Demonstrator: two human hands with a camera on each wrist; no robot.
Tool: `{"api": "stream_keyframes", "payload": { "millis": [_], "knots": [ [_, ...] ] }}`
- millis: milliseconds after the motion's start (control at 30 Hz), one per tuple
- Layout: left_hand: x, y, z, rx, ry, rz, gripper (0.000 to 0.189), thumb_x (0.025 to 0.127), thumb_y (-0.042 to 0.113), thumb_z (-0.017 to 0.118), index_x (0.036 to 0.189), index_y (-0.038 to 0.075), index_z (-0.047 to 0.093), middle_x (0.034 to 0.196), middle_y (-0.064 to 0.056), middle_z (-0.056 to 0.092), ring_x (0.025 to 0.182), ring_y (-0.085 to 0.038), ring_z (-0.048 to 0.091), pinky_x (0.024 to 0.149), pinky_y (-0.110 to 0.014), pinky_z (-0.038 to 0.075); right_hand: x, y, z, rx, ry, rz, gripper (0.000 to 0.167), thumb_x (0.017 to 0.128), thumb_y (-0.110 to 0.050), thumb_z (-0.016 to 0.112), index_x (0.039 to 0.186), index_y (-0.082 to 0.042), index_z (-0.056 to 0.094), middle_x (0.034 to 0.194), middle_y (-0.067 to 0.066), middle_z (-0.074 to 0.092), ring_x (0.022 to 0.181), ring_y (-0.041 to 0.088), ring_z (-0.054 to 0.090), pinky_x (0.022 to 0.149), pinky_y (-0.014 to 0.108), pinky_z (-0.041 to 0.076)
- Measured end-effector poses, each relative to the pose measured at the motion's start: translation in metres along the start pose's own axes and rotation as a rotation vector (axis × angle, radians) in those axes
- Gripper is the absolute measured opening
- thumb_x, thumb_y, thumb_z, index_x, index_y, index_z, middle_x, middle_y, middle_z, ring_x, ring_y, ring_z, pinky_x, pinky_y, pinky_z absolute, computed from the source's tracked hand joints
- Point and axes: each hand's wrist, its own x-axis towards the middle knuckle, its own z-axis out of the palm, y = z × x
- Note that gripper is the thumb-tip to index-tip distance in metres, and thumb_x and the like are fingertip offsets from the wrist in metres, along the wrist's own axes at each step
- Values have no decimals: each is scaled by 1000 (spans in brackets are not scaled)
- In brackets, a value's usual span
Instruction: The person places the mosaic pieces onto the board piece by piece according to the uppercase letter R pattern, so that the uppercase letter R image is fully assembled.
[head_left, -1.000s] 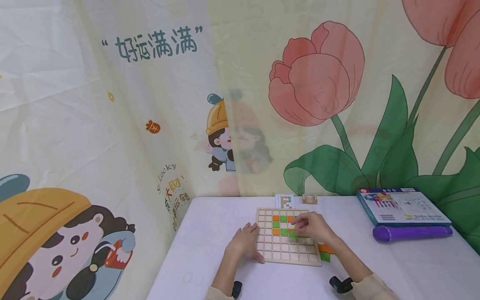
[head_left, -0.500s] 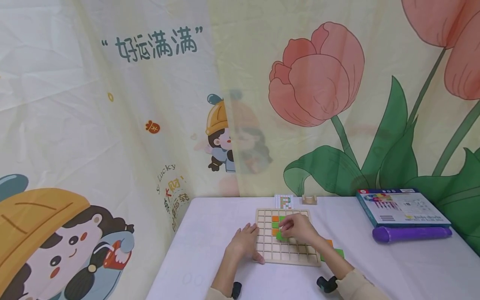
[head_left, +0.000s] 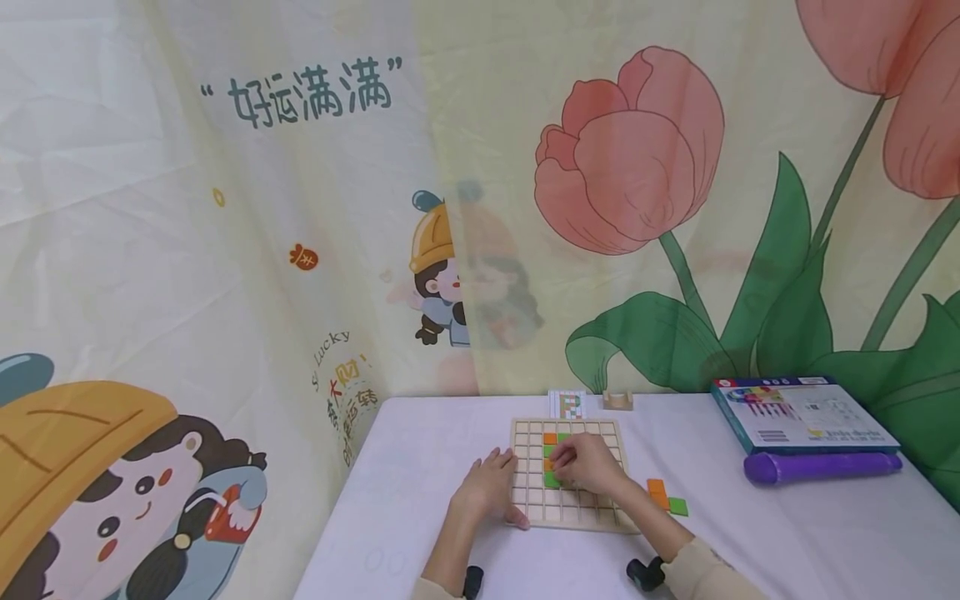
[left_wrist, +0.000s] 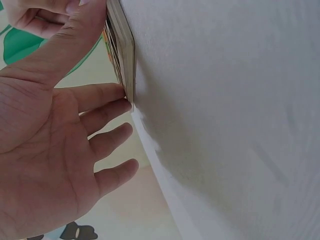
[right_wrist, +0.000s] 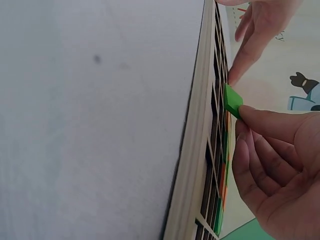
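A square wooden grid board (head_left: 555, 508) lies on the white table, with orange and green square tiles set in its cells. Between thumb and fingertips my right hand (head_left: 591, 463) pinches a green tile (right_wrist: 233, 101), tilted right at the grid. That hand covers part of the tile pattern in the head view; an orange tile (head_left: 551, 438) shows at its upper left. My left hand (head_left: 483, 490) rests at the board's left side, fingers extended. In the left wrist view, fingertips (left_wrist: 120, 91) touch the board's edge (left_wrist: 128, 65).
Loose orange tiles (head_left: 657, 493) and a green tile (head_left: 678, 507) lie right of the board. Behind it are a printed pattern card (head_left: 567, 405) and a small wooden stand (head_left: 618, 401). A flat box (head_left: 806, 417) and a purple tube (head_left: 821, 467) lie at the far right.
My right hand has moved left across the board with the green tile, to below the left column of tiles. The left hand stays at the board's edge.
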Motion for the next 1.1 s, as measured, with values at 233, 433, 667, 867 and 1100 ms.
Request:
{"api": "stream_keyframes", "payload": {
  "millis": [233,433,667,867,1100],
  "knots": [
    [-2,1,1,4,3,5,112,62,50,98,153,5,50,161,-10,47,153,-30,36,124,-52,34,-1,-1,4,-46,-3,15,18,80,3,86,90,-9,77,76,-9,69,72,8,64,65,22,56],
    [-2,1,1,3,3,6,112,62,50,98,153,5,50,161,-10,46,153,-30,36,124,-52,34,-2,-3,7,-65,-6,4,19,80,5,85,91,-9,78,77,-8,68,71,9,63,64,22,56],
    [-2,1,1,3,2,12,111,64,50,97,153,4,50,162,-10,45,153,-31,36,124,-52,34,-10,-4,-4,-45,-26,12,21,80,4,84,94,-8,77,80,-7,70,74,9,64,67,23,57],
    [-2,2,2,-5,13,13,110,63,48,98,152,4,51,161,-11,46,153,-31,36,123,-52,34,-21,1,-23,-38,50,57,23,78,7,83,95,-7,76,79,-5,70,74,12,65,64,24,56],
    [-3,2,2,-22,18,9,111,61,45,99,152,3,51,161,-11,46,153,-31,35,124,-52,34,-35,11,-50,-73,94,120,19,84,2,83,100,-7,77,81,-6,69,76,12,64,67,24,57]
  ]
}}
